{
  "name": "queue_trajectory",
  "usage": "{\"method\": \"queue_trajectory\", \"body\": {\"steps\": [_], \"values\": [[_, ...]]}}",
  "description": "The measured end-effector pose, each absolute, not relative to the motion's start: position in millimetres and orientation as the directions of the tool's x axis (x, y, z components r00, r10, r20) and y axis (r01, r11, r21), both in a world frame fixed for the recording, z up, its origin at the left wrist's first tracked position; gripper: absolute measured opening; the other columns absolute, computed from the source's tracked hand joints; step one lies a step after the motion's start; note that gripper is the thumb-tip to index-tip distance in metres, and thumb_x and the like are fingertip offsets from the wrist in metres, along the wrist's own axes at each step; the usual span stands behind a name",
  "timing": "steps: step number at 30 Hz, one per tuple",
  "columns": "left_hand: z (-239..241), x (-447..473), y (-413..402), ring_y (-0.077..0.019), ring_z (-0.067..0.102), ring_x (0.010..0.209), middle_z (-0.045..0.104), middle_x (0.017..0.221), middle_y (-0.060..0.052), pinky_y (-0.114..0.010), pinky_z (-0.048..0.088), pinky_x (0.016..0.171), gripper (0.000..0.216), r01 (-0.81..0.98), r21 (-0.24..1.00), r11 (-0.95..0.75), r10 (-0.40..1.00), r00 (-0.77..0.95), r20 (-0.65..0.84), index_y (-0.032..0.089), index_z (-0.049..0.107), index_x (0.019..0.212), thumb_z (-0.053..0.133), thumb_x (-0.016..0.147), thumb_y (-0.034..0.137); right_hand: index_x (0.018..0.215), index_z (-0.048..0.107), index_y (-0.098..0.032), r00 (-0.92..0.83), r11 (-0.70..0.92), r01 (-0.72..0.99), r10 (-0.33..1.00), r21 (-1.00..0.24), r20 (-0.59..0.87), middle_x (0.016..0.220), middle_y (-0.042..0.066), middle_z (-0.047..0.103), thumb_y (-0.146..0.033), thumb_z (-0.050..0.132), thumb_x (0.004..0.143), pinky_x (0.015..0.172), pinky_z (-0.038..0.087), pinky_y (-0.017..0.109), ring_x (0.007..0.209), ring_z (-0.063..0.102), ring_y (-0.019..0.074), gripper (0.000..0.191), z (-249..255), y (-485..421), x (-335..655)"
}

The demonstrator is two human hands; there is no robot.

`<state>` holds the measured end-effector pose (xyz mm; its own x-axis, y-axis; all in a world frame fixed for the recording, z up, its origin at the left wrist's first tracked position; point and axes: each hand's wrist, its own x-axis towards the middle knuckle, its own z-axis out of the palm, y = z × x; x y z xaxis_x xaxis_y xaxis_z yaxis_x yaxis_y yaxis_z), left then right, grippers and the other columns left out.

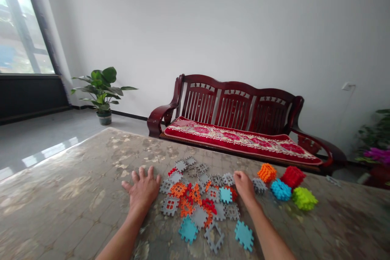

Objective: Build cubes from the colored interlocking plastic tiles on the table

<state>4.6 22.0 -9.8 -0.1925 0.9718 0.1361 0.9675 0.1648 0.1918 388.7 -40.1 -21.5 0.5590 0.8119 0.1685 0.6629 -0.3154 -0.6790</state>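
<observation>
My left hand (144, 187) lies flat on the patterned tablecloth with its fingers spread, just left of a pile of plastic interlocking tiles. My right hand (243, 185) is closed with curled fingers at the pile's right side; whatever may be inside it is hidden. Between my hands are grey tiles (199, 216), orange tiles (178, 189), red pieces (209, 205) and blue tiles (226, 195), some overlapping. A grey window-pattern tile (170, 205) lies nearest my left hand. Right beside my right hand sits a grey assembled block (259, 186).
Assembled cubes stand together at the right: orange (267, 173), red (293, 176), blue (280, 189) and green (304, 199). Beyond the table (76, 195) is a wooden bench (234, 105) with a red floral cover (240, 137). A potted plant (103, 89) stands far left.
</observation>
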Motion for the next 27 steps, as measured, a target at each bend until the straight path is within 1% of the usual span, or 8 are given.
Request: {"method": "queue_trajectory", "body": {"steps": [3,7,10,15,18,23,25,27], "values": [[-11,4,23,-0.0437,0.029,0.147,0.039,0.158,-0.019,-0.075,0.019,0.11,0.059,0.965,0.204,0.165,0.972,-0.194,0.134,0.023,0.053,0.145,0.024,0.097,0.043,0.113,0.068,-0.019,0.529,-0.307,0.694,0.831,-0.651,0.172,0.119,0.012,0.073,-0.038,0.058,0.08,0.099,0.048,0.035,0.115,0.066,0.0247,0.04,-22,-45,383],[-11,4,23,-0.0436,0.03,0.147,0.04,0.158,-0.018,-0.075,0.019,0.111,0.06,0.964,0.208,0.165,0.972,-0.195,0.133,0.023,0.052,0.146,0.024,0.097,0.043,0.132,0.059,-0.016,0.464,-0.338,0.794,0.874,-0.506,0.144,0.129,0.014,0.068,-0.037,0.065,0.077,0.101,0.046,0.035,0.12,0.064,0.0258,0.059,-17,-48,373],[-9,5,22,-0.0434,0.03,0.147,0.04,0.158,-0.018,-0.075,0.019,0.111,0.061,0.966,0.197,0.167,0.973,-0.194,0.124,0.023,0.052,0.147,0.023,0.097,0.043,0.135,0.057,-0.017,0.453,-0.372,0.829,0.885,-0.418,0.109,0.128,0.012,0.068,-0.033,0.064,0.078,0.098,0.047,0.033,0.118,0.065,0.0248,0.059,-12,-48,368],[-8,4,21,-0.043,0.031,0.146,0.04,0.158,-0.018,-0.075,0.02,0.11,0.06,0.967,0.197,0.165,0.972,-0.193,0.136,0.023,0.053,0.145,0.024,0.096,0.044,0.136,0.054,-0.015,0.489,-0.41,0.814,0.866,-0.412,0.104,0.125,0.012,0.07,-0.032,0.063,0.08,0.094,0.047,0.034,0.116,0.066,0.0257,0.059,-8,-48,363],[-8,3,22,-0.0423,0.03,0.147,0.041,0.158,-0.018,-0.074,0.02,0.111,0.06,0.966,0.197,0.167,0.972,-0.196,0.133,0.024,0.053,0.145,0.024,0.096,0.045,0.137,0.052,-0.017,0.512,-0.403,0.81,0.841,-0.427,0.178,0.125,0.01,0.071,-0.034,0.062,0.081,0.092,0.048,0.034,0.115,0.066,0.0265,0.06,-6,-54,364],[-9,3,22,-0.043,0.03,0.146,0.04,0.158,-0.017,-0.075,0.021,0.11,0.061,0.965,0.204,0.164,0.974,-0.191,0.122,0.024,0.052,0.145,0.023,0.097,0.046,0.138,0.05,-0.016,0.547,-0.398,0.828,0.729,-0.395,0.411,0.123,0.011,0.071,-0.038,0.06,0.083,0.095,0.045,0.035,0.113,0.065,0.0284,0.061,5,-78,385],[-8,4,22,-0.0426,0.03,0.146,0.04,0.159,-0.017,-0.075,0.02,0.11,0.06,0.964,0.206,0.169,0.973,-0.196,0.118,0.024,0.052,0.145,0.023,0.097,0.045,0.138,0.05,-0.015,0.585,-0.457,0.81,0.677,-0.368,0.447,0.122,0.013,0.071,-0.039,0.06,0.084,0.094,0.045,0.037,0.111,0.065,0.0297,0.06,8,-89,399],[-7,4,22,-0.0425,0.03,0.147,0.04,0.159,-0.017,-0.075,0.019,0.11,0.059,0.963,0.209,0.173,0.973,-0.2,0.114,0.024,0.053,0.144,0.024,0.096,0.046,0.137,0.05,-0.015,0.629,-0.521,0.777,0.642,-0.353,0.439,0.122,0.015,0.071,-0.04,0.058,0.085,0.091,0.046,0.037,0.107,0.066,0.0301,0.058,8,-97,412]]}}
